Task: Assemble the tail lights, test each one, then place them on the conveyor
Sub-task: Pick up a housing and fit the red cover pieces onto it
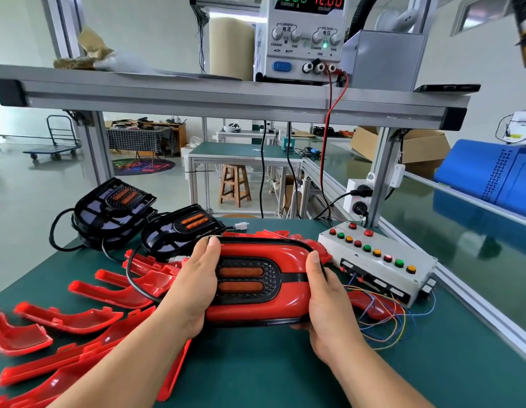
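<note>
Red glossy plastic over a black backing frame: one tail light [260,279], item in hand. Location: over the middle of the desk [256,375], just in front of the button-studded test box [376,260], lens face up toward me. I cannot tell whether its underside touches the desk.

Hold: left hand [194,278] wraps the left end, thumb laid over the far edge. Right hand [323,301] clasps the right end, thumb on top, the other fingers curled underneath. Both sets of fingers are closed on the unit; neither hand is free.

Orientation: long axis runs left to right across my view, roughly along the desk's near edge. The black honeycomb insert with two amber strips sits toward the left half, strips parallel to the long axis. The rounded red end points right, toward the test box. A black cable [138,278] curves beside the left end; I take it to be the unit's lead.

Handling, my judgement: a light, stiff, hollow shell. The polished lens is likely slippery and easily scuffed, so take it by the ends or the black rim, never by the cable.

Nearby stock: loose red lens covers [79,319] at left; two black housings [182,228] behind them; power supply [303,39] on the shelf above, voltage reading 12.00. The green belt at right is probably the conveyor [467,240].
</note>
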{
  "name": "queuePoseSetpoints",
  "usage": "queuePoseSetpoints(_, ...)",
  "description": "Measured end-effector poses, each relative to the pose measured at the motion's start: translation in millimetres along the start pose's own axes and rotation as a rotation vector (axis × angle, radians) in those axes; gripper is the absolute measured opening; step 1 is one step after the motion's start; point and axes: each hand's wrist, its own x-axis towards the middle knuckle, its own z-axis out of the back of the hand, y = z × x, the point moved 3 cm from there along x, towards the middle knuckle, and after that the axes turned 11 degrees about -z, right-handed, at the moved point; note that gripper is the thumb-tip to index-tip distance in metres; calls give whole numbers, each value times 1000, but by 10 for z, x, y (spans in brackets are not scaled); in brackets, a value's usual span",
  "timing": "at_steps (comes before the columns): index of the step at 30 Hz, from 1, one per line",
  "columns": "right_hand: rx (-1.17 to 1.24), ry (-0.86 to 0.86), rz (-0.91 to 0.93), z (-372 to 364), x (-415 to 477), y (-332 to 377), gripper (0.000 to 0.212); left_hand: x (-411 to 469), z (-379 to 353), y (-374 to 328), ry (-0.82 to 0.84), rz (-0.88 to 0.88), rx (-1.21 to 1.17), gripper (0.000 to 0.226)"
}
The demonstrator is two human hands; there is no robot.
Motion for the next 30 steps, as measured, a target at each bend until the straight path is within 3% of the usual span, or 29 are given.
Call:
queuePoseSetpoints(4,-21,-56,20,7,-2,9,64,-10,-21,-7,-17,-32,10,36)
queuePoseSetpoints(7,-10,-86,13,22,7,40,66,-16,-14,-39,93,16,12,44)
queuePoseSetpoints(9,14,-97,0,38,17,69,63,88,147,-118,125,-56,209,55)
queuePoseSetpoints(12,23,-124,-11,91,36,106,61,350,778,-318,-241,-250,657,36)
queuePoseSetpoints(14,26,-133,-19,124,41,124,59,441,1203,-331,-458,-227,895,37)
queuePoseSetpoints(16,21,-140,-22,138,39,134,58,489,1407,-192,-490,-73,998,46)
queuePoseSetpoints(19,-5,-147,-27,127,32,123,60,515,1370,-30,-379,21,1149,57)
queuePoseSetpoints(22,-17,-149,-31,130,31,113,62,545,1363,-71,-380,21,1229,31)
queuePoseSetpoints(24,-24,-147,-38,127,35,107,64,564,1432,-65,-456,41,1058,9)
queuePoseSetpoints(28,-32,-135,-36,110,42,92,68,611,1476,-84,-590,133,-46,26)
queuePoseSetpoints(30,-28,-136,-41,111,42,86,67,577,1452,-179,-593,149,-394,21)
